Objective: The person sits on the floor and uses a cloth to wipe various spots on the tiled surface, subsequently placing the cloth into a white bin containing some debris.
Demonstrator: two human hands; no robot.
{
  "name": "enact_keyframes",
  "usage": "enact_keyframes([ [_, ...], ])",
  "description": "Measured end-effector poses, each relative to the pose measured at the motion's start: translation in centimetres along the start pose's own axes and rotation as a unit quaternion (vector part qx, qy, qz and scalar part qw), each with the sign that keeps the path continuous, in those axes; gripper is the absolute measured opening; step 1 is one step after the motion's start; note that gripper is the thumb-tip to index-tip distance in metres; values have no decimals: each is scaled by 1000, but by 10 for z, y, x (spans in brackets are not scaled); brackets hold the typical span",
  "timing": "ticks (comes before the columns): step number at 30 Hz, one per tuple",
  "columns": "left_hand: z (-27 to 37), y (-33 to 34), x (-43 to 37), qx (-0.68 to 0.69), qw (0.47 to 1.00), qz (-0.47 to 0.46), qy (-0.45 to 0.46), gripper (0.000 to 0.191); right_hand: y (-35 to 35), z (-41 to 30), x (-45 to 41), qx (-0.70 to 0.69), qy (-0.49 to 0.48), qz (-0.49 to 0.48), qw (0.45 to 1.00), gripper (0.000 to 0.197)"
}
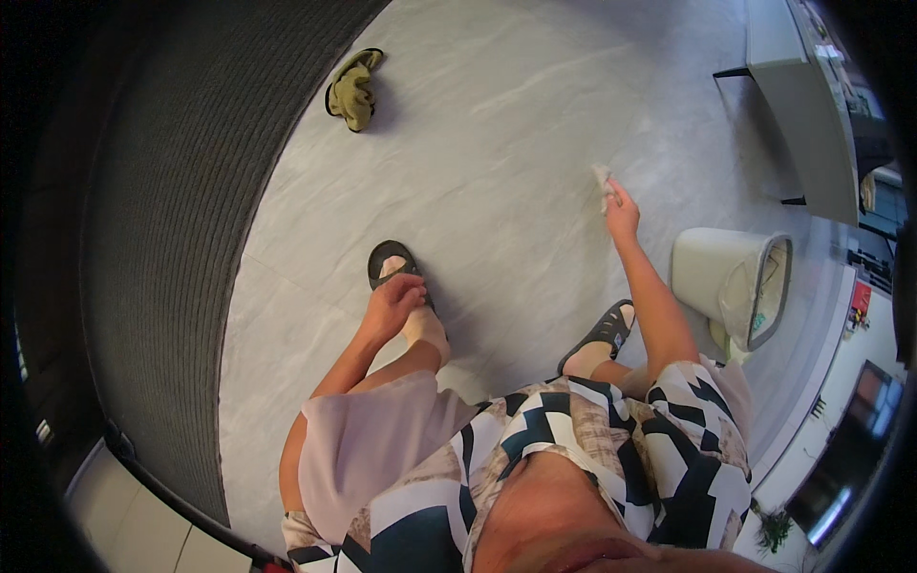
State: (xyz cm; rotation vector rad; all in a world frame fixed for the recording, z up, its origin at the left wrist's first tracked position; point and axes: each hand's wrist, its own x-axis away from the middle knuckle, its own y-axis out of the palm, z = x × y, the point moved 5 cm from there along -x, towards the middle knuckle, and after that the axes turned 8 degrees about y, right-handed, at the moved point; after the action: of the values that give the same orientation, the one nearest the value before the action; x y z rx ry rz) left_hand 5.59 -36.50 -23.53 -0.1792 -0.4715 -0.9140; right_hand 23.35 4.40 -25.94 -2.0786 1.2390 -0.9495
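My right hand (622, 210) reaches out over the pale marbled floor (501, 193), its fingers shut on a crumpled whitish tissue or cloth (602, 179). My left hand (394, 308) hangs loosely curled above my left foot, with nothing seen in it; its palm side is partly hidden. Both feet wear dark slippers, the left slipper (387, 251) forward of the right slipper (609, 329). Farther off on the floor lies a crumpled olive cloth (352, 93) with dark edging.
Right of my right forearm is a whitish waste bin (698, 268) with a plastic liner. Beyond it stands a grey table or cabinet (809, 136) on black legs. Dark ribbed fabric (172, 236) borders the floor on the left. A television (852, 451) is at the lower right.
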Motion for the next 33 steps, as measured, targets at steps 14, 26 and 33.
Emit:
enact_keyframes([
  [14,-7,-2,56,-96,993,48,-44,13,137,-157,-90,211,-338,145,906,33],
  [26,7,10,-22,-115,990,-43,69,18,93,-37,99,158,-425,-79,888,38],
  [33,-40,9,-32,-123,981,-103,106,18,-6,82,75,78,58,54,994,27],
])
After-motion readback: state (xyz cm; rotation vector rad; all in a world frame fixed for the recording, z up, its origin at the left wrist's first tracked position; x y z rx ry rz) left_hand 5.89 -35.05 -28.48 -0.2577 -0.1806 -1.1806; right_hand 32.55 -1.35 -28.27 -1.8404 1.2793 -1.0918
